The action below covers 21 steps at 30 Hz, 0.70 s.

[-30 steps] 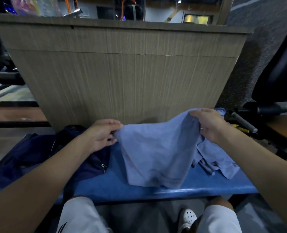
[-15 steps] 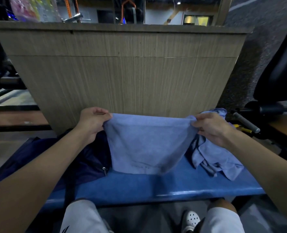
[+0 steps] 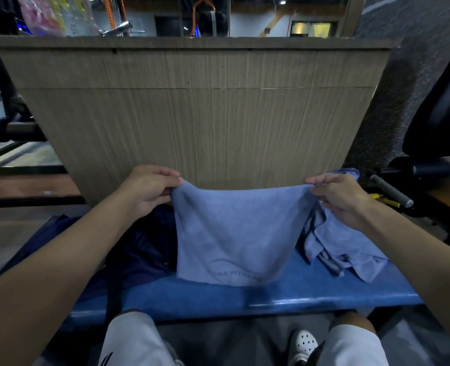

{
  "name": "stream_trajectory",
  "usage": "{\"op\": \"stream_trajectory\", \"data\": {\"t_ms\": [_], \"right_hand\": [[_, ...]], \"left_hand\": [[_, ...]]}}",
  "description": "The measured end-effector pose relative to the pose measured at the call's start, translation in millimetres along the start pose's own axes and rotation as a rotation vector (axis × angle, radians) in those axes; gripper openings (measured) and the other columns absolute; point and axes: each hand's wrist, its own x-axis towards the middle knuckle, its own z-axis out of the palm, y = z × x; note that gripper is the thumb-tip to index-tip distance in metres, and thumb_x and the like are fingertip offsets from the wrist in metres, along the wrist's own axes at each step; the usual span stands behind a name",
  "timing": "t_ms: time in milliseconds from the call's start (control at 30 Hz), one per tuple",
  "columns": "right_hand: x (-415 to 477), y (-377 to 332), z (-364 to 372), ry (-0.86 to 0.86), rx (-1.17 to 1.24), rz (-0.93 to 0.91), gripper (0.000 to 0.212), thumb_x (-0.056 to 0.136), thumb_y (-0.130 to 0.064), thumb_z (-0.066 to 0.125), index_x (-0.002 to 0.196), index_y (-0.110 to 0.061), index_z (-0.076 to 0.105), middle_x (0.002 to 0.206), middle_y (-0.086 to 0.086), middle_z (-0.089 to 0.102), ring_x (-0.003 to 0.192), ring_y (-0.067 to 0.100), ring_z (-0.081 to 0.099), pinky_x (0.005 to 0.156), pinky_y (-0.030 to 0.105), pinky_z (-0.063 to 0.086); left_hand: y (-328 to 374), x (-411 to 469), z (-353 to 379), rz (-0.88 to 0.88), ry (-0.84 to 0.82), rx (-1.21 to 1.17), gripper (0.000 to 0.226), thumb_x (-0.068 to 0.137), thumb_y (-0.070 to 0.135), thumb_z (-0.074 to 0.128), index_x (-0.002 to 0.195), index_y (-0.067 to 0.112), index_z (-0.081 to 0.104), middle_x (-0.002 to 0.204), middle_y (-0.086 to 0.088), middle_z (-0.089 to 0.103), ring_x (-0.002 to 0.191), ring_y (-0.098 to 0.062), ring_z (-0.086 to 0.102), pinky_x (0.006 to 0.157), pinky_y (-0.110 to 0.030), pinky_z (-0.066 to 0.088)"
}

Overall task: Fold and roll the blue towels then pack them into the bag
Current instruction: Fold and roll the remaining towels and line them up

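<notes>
Blue terry cloth, held up and spread wide: one blue towel (image 3: 234, 233), pinched at its two top corners and hanging flat in front of a wooden panel (image 3: 192, 114). Left hand (image 3: 147, 188) closed on the left corner, fingers curled over the top edge; right hand (image 3: 340, 196) closed on the right corner in the same manner. Lower hem, with a faint printed logo, reaching down to the blue bench (image 3: 271, 297); touching it or just above it, hard to tell. Second towel (image 3: 345, 249) lying crumpled on the bench, just beside and below the right hand. Dark bag (image 3: 144, 249) lying on the left part of the bench, beside the hanging towel and under the left wrist; open or zipped, cannot tell.

Seems to be the very start of the folding step for this towel: spread out and squared, not yet folded, not yet rolled. No rolled towel to see anywhere, so probably most of the task remaining.

Next move, by judgement: either bring the two corners together to halve the cloth, or lay it flat on the bench first. Calls for keeping both pinches firm and matching the edges well. Needs also some care with space, being narrow between bag and crumpled towel.
</notes>
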Motion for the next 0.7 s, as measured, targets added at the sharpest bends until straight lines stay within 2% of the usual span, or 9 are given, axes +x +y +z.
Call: {"op": "stream_trajectory", "data": {"t_ms": [67,100,167,200,300,400,467,567,700], "right_hand": [[0.8,1.7,-3.7,-0.031,0.017,0.027,0.022,0.089,0.009,0.054,0.106,-0.002,0.065,0.081,0.01,0.061,0.075,0.018,0.057,0.057,0.018,0.049],[2.4,4.5,-5.2,-0.03,-0.005,0.019,0.026,0.087,0.011,0.056,0.109,0.001,0.064,0.09,0.015,0.065,0.086,0.025,0.062,0.071,0.026,0.055],[3.1,7.5,-6.2,0.003,-0.125,-0.035,0.03,0.085,0.013,0.057,0.111,0.001,0.066,0.104,0.018,0.067,0.102,0.03,0.062,0.092,0.04,0.053],[2.3,8.0,-6.6,0.018,-0.205,-0.07,0.027,0.087,0.011,0.056,0.108,-0.001,0.067,0.105,0.016,0.067,0.102,0.028,0.061,0.094,0.04,0.051],[1.4,6.7,-6.7,0.048,-0.333,-0.15,0.021,0.092,0.005,0.051,0.092,-0.007,0.068,0.091,0.015,0.067,0.088,0.026,0.061,0.078,0.036,0.049],[3.9,6.1,-6.4,0.129,-0.339,-0.201,0.02,0.093,0.002,0.05,0.09,-0.008,0.067,0.076,0.015,0.063,0.069,0.028,0.055,0.064,0.035,0.045],[5.7,6.8,-6.7,0.181,-0.314,-0.222,0.015,0.092,0.001,0.053,0.088,-0.003,0.067,0.077,0.019,0.064,0.073,0.032,0.057,0.069,0.043,0.051],[3.8,4.4,-8.9,0.22,-0.293,-0.234,0.013,0.092,-0.005,0.058,0.091,0.007,0.064,0.083,0.031,0.063,0.07,0.028,0.052,0.066,0.044,0.049],[-3.4,2.4,-12.9,0.212,-0.329,-0.285,0.014,0.097,-0.011,0.054,0.088,-0.001,0.059,0.068,0.014,0.051,0.06,0.022,0.043,0.056,0.032,0.037]], "left_hand": [[1.1,-0.4,1.0,-0.004,-0.043,-0.011,0.016,0.086,-0.008,0.064,0.089,0.008,0.066,0.089,-0.012,0.067,0.09,-0.024,0.065,0.092,-0.039,0.052],[0.6,-0.6,1.2,0.012,-0.043,-0.003,0.017,0.086,-0.007,0.064,0.09,0.009,0.067,0.09,-0.012,0.068,0.092,-0.025,0.065,0.095,-0.041,0.051],[-1.0,-1.5,1.3,0.067,-0.004,0.022,0.016,0.086,-0.006,0.065,0.087,0.01,0.067,0.087,-0.011,0.068,0.09,-0.025,0.065,0.096,-0.044,0.051],[-2.2,-1.6,1.0,0.103,0.028,0.036,0.016,0.085,-0.006,0.066,0.085,0.01,0.066,0.085,-0.011,0.067,0.088,-0.026,0.064,0.094,-0.045,0.052],[-5.5,-0.5,-1.8,0.219,0.089,0.091,0.018,0.084,-0.007,0.068,0.08,0.011,0.065,0.083,-0.012,0.065,0.084,-0.026,0.064,0.085,-0.045,0.056],[-7.6,-0.3,-3.1,0.338,0.131,0.173,0.023,0.081,-0.006,0.071,0.078,0.015,0.063,0.074,-0.009,0.065,0.065,-0.01,0.063,0.068,-0.023,0.054],[-7.5,-1.0,-3.0,0.4,0.158,0.209,0.023,0.079,-0.003,0.074,0.077,0.017,0.064,0.07,-0.005,0.064,0.057,-0.001,0.059,0.06,-0.013,0.049],[-6.2,-3.5,-3.2,0.457,0.186,0.192,0.021,0.08,0.0,0.075,0.077,0.019,0.065,0.069,-0.002,0.063,0.055,0.005,0.055,0.057,-0.008,0.044],[-6.7,-9.8,-2.7,0.499,0.162,0.038,0.018,0.081,0.0,0.074,0.079,0.016,0.066,0.072,-0.003,0.063,0.061,0.001,0.059,0.061,-0.012,0.048]]}}
